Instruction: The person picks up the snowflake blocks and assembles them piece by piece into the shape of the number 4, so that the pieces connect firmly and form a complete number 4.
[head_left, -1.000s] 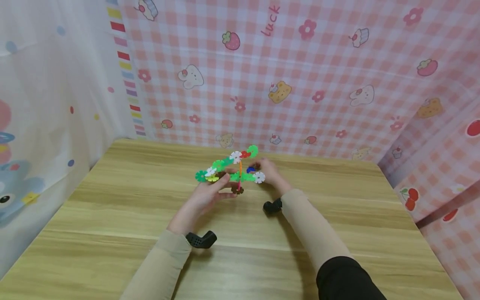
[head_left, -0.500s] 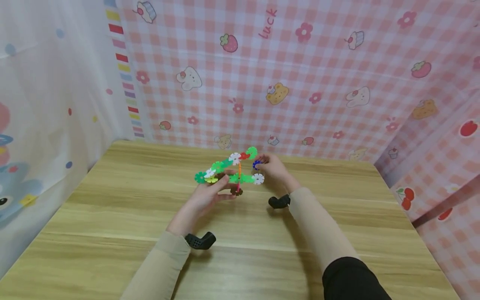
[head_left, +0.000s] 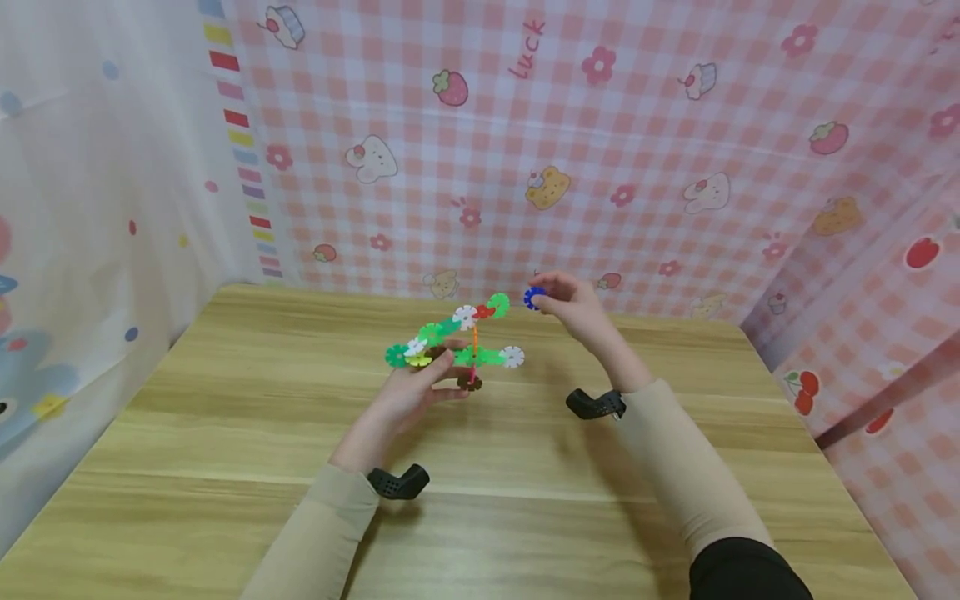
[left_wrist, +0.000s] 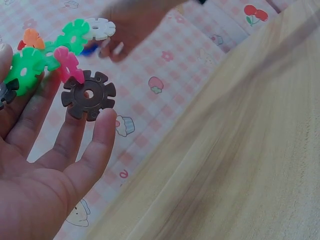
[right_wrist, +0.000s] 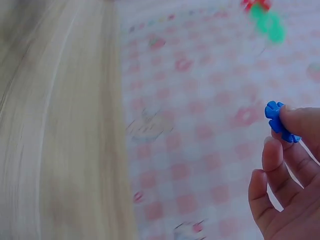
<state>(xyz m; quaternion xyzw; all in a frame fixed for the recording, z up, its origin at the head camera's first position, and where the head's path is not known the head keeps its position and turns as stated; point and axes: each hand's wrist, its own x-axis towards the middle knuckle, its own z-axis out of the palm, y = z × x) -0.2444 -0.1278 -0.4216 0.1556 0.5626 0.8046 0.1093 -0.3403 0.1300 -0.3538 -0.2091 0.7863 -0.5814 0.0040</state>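
Observation:
My left hand [head_left: 408,392] grips a construction of interlocking snowflake discs [head_left: 431,335] above the table. Its upper row slants up through green and white discs to a red disc [head_left: 482,311] and a light green one [head_left: 498,305]. A lower green row ends in a white disc [head_left: 513,357]. In the left wrist view, a pink disc [left_wrist: 69,64] joins a brown disc [left_wrist: 97,102] by the fingertips. To the right, apart from the construction, my right hand [head_left: 581,312] pinches a loose blue snowflake disc [right_wrist: 275,120] between thumb and fingers.
The wooden table [head_left: 487,542] spreads beneath both arms. Behind it hangs a pink checked cloth [head_left: 420,108], with a white patterned curtain [head_left: 97,183] on the left. Each wrist carries a black camera mount, such as the left one [head_left: 401,482].
My right hand has moved up and to the right with the blue disc, away from the construction. The left hand and the construction have hardly moved.

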